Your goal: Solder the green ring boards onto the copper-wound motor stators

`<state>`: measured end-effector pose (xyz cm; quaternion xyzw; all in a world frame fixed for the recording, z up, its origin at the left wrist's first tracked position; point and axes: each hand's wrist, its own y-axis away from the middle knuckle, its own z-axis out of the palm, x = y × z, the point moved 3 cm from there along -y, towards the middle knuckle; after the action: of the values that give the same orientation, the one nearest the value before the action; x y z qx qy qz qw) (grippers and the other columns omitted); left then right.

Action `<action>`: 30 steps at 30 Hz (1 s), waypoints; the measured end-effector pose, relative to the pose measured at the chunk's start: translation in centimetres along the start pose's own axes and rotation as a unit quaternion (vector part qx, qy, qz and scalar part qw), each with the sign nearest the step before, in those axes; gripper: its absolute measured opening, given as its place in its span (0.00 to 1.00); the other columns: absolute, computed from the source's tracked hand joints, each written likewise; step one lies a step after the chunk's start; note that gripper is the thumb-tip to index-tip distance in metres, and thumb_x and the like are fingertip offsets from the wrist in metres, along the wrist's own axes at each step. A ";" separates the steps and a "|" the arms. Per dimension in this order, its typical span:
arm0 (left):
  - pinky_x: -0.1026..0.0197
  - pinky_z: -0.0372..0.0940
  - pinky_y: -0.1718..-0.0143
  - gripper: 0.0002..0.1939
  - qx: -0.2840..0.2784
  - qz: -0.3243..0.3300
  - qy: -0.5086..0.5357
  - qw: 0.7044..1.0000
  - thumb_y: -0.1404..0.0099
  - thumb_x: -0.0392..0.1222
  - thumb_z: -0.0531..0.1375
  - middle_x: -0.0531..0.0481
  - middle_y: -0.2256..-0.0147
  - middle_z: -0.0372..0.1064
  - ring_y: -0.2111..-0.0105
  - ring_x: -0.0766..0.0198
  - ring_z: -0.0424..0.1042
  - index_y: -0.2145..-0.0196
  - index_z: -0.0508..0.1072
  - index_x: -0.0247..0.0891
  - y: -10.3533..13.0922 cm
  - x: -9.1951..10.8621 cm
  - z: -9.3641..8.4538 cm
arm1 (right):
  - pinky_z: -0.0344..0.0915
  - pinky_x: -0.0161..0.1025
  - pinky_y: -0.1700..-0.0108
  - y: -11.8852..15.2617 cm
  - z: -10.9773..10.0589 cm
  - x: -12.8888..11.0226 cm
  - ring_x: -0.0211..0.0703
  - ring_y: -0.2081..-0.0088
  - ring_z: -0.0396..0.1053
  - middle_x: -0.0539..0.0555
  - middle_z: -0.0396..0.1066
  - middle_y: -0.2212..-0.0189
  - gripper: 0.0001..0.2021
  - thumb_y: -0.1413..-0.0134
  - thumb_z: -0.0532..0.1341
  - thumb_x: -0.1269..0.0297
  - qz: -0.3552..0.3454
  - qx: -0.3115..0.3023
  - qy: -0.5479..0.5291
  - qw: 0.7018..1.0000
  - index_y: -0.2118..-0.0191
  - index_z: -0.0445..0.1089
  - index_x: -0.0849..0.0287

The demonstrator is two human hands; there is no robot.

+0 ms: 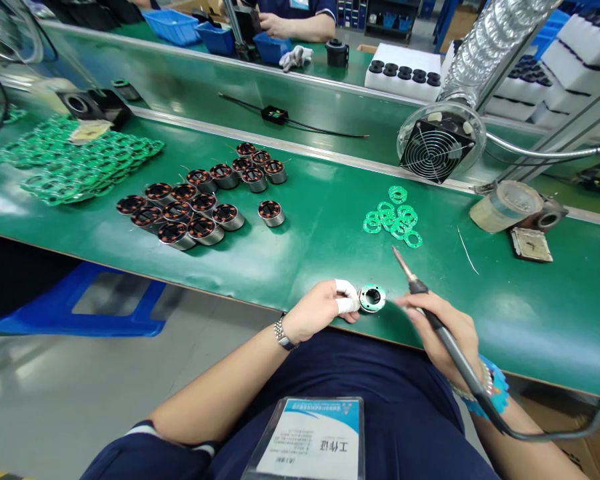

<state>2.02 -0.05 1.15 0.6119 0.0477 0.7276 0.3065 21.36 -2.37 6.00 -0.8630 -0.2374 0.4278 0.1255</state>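
Observation:
Near the bench's front edge my left hand [333,301], with white covers on two fingers, grips a motor stator [372,298] by its side. A green ring-shaped circuit board lies on top of that stator. In my right hand [445,330] is a soldering iron [419,285], its tip pointing up and away to the left, apart from the stator. The right fingertips are a little blurred, close to the stator's right side. Beyond the iron's tip lies a loose heap of green ring circuit boards [398,220].
Several stators [190,207] stand grouped at left centre, with stacked green board panels [90,157] farther left. A fan [436,150] on a foil duct hangs at the back. A round tub [507,205], a solder-tip sponge [531,244] and a wire [467,250] sit at right. A co-worker's arm [300,27] shows opposite.

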 end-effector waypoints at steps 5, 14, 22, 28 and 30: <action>0.63 0.65 0.68 0.05 -0.007 0.007 0.011 1.000 0.50 0.37 0.61 0.51 0.78 0.70 0.75 0.67 0.70 0.76 0.69 0.32 -0.1 -0.1 0.1 | 0.69 0.39 0.56 -0.9 2.6 0.9 0.43 0.60 0.71 0.56 0.70 0.59 0.21 0.50 0.64 0.63 0.013 -0.060 0.033 0.998 0.50 0.62 0.57; 0.62 0.65 0.63 0.07 -0.011 0.036 0.008 0.999 0.50 0.37 0.63 0.51 0.75 0.69 0.72 0.67 0.71 0.75 0.68 0.32 0.2 0.1 0.1 | 0.68 0.39 0.55 -0.9 3.4 1.2 0.42 0.61 0.71 0.54 0.71 0.60 0.17 0.50 0.63 0.64 0.022 -0.064 0.030 0.997 0.53 0.63 0.55; 0.66 0.67 0.74 0.09 0.036 0.049 -0.031 0.998 0.45 0.41 0.61 0.53 0.77 0.67 0.77 0.68 0.70 0.68 0.67 0.33 -0.9 0.8 -0.2 | 0.68 0.38 0.56 -0.9 3.4 1.4 0.42 0.61 0.70 0.54 0.70 0.61 0.17 0.50 0.63 0.64 0.026 -0.066 0.030 0.997 0.53 0.63 0.56; 0.68 0.67 0.73 0.07 0.015 0.054 -0.013 0.998 0.45 0.39 0.60 0.52 0.79 0.68 0.78 0.70 0.70 0.73 0.67 0.33 -1.3 0.7 -0.5 | 0.68 0.38 0.56 -0.9 3.4 1.2 0.42 0.61 0.70 0.54 0.70 0.61 0.17 0.49 0.63 0.64 0.024 -0.066 0.025 0.997 0.53 0.63 0.55; 0.67 0.67 0.73 0.07 0.005 0.054 -0.011 0.998 0.46 0.39 0.61 0.53 0.79 0.68 0.78 0.70 0.70 0.72 0.67 0.33 -1.3 0.7 -0.5 | 0.68 0.39 0.56 -0.9 3.4 1.3 0.42 0.61 0.70 0.54 0.70 0.61 0.17 0.49 0.62 0.64 0.024 -0.067 0.025 0.997 0.53 0.63 0.55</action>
<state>2.00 1.53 1.03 0.6233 0.0152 0.7358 0.2643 19.00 -0.86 3.47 -0.8855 -0.2410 0.3921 0.0632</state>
